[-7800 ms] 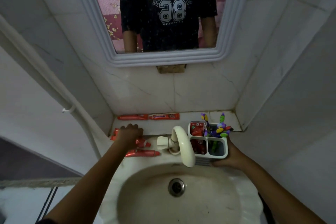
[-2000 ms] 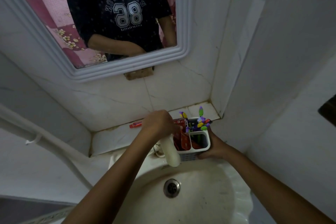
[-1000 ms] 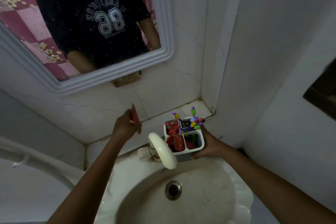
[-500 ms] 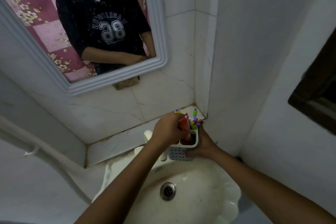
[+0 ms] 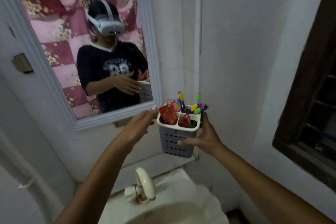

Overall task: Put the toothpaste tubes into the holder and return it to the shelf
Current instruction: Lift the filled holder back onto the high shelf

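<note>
My right grip clamps the holder; left grip apart beside it. Toothpaste tubes inside, labels unreadable.

Wall mirror in a moulded pale frame, mounted on white tiled wall, reflecting a pink and maroon checked floral curtain; small brownish fitting on the wall left of the frame. Cream washbasin at the bottom of the view, with a curved cream tap at its rear rim and a white pipe running down the wall on the left. Dark wooden window frame on the right-hand wall.
</note>
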The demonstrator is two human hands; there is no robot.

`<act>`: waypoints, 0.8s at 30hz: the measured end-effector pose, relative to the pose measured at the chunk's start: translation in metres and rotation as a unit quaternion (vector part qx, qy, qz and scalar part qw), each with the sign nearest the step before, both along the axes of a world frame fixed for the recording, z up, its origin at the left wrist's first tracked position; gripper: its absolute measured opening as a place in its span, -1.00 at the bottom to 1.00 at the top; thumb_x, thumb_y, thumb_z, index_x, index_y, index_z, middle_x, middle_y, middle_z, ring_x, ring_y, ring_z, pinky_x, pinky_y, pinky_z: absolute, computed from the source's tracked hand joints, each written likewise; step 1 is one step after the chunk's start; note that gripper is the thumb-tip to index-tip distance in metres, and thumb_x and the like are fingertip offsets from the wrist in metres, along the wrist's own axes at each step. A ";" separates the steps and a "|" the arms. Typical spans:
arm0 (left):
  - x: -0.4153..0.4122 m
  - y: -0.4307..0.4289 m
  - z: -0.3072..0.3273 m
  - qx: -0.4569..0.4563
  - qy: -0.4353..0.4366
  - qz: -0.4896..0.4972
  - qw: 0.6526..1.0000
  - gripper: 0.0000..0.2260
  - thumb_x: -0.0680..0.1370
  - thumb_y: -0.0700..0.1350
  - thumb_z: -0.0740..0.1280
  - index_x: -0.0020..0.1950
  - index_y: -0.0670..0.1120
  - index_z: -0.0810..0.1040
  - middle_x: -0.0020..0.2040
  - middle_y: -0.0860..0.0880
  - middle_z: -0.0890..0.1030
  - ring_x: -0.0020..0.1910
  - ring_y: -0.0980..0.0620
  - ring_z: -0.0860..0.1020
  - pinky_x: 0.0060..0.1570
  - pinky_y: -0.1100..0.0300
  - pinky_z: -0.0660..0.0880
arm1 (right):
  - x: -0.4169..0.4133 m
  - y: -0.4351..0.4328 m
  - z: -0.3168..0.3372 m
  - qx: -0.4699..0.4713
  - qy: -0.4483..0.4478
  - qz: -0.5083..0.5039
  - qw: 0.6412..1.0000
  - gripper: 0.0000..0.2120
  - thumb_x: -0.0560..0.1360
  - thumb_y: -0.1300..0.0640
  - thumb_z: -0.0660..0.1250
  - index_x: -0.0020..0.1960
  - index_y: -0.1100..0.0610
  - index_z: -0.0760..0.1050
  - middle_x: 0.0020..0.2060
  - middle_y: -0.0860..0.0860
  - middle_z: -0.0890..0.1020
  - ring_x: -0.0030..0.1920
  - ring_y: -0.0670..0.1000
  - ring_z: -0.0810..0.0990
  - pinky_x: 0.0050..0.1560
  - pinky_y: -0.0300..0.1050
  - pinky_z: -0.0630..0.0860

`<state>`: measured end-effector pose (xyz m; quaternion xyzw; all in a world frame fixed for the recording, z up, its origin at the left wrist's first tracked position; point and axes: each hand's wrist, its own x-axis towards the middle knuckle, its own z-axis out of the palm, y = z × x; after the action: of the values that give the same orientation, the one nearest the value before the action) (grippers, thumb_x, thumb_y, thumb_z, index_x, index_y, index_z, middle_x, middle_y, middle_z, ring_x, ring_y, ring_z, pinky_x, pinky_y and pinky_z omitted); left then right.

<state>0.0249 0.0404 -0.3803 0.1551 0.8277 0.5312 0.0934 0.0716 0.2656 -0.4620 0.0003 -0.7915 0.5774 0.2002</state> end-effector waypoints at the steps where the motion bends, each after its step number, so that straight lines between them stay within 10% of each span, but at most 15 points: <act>1: 0.004 0.001 0.019 0.027 0.003 -0.033 0.999 -0.52 0.52 0.33 0.13 0.28 0.09 0.53 0.25 0.09 0.60 0.26 0.05 0.55 0.27 -0.02 0.44 | -0.003 0.001 0.030 0.007 0.022 -0.007 1.000 -0.04 -0.09 -0.12 0.70 0.21 -0.21 0.33 0.10 -0.11 0.63 0.12 -0.05 0.59 0.13 0.19 0.59; 11: 0.017 -0.015 0.298 0.074 0.440 -0.042 0.894 -0.57 0.52 0.26 0.26 0.31 0.09 0.52 0.26 0.06 0.61 0.21 0.14 0.56 0.12 0.13 0.52 | -0.009 0.004 0.370 0.021 0.215 -0.002 0.976 -0.26 0.09 -0.07 0.61 0.19 0.01 0.40 0.03 -0.07 0.60 -0.11 -0.07 0.67 -0.49 -0.15 0.59; 17: -0.028 -0.046 0.417 -0.320 0.655 0.240 0.641 -0.35 0.54 0.28 0.17 0.54 -0.02 0.22 0.59 -0.03 0.19 0.56 -0.07 0.18 0.49 -0.12 0.21 | -0.004 -0.009 0.534 0.040 0.267 -0.052 0.961 -0.25 0.04 -0.19 0.58 0.14 0.10 0.51 -0.14 0.02 0.65 -0.23 0.01 0.64 -0.35 0.07 0.66; 24: -0.090 -0.065 0.423 -0.379 0.625 0.259 0.631 -0.29 0.56 0.18 0.20 0.60 0.04 -0.07 0.62 -0.02 0.06 0.60 -0.06 0.05 0.57 -0.11 -0.03 | -0.040 -0.029 0.614 0.090 0.268 -0.218 0.934 0.20 -0.15 -0.39 0.49 0.36 0.10 0.21 0.22 0.11 0.51 0.17 0.19 0.52 0.11 0.17 0.59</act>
<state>-0.0650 -0.0248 0.0430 0.1801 0.8221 -0.0511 -0.5377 0.0317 0.2367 0.1520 0.0005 -0.7377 0.4245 0.5250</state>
